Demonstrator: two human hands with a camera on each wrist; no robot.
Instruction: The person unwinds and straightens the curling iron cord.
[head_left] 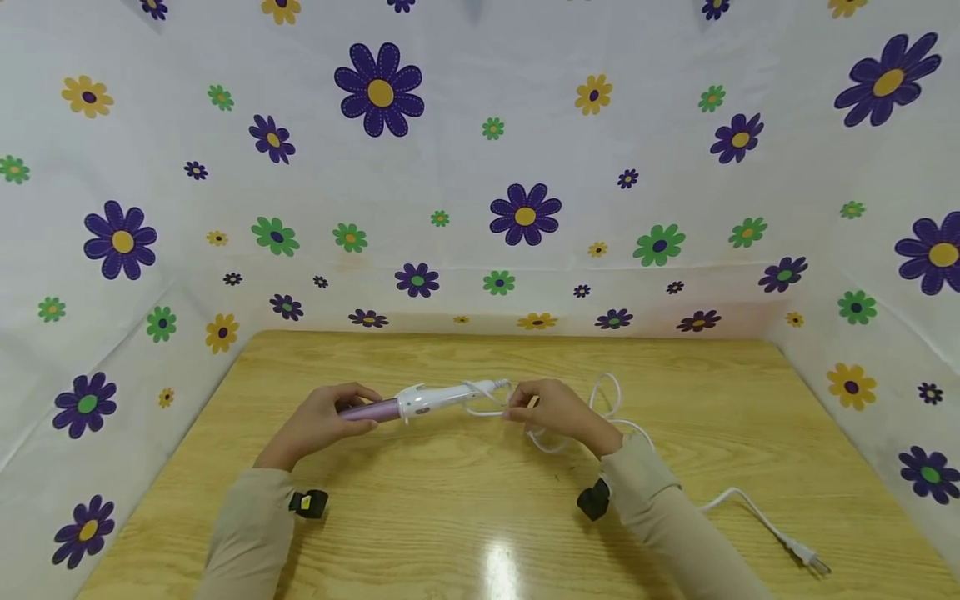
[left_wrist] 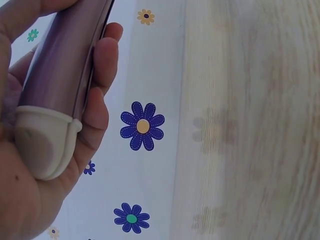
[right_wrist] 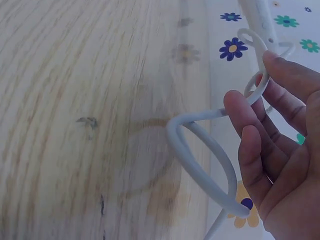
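A curling iron (head_left: pixel 446 397) with a white handle and a purple barrel is held over the table, handle to the right. My left hand (head_left: pixel 322 421) grips the barrel, and its fingers curl round the purple part (left_wrist: pixel 62 55) near the white tip (left_wrist: pixel 45 142). At the handle's cord end, my right hand (head_left: pixel 555 408) pinches the white cord (right_wrist: pixel 260 90) between thumb and fingers. A turn of the cord loops about the handle (right_wrist: pixel 257 25). More cord hangs in a loose coil (right_wrist: pixel 200 175) below the right fingers.
Loops of cord (head_left: pixel 617 396) lie behind the right wrist. The cord runs under the right forearm to a two-pin plug (head_left: pixel 806 557) at the table's right front. Flower-print cloth (head_left: pixel 450 167) walls the wooden table (head_left: pixel 420 517) at the back and sides.
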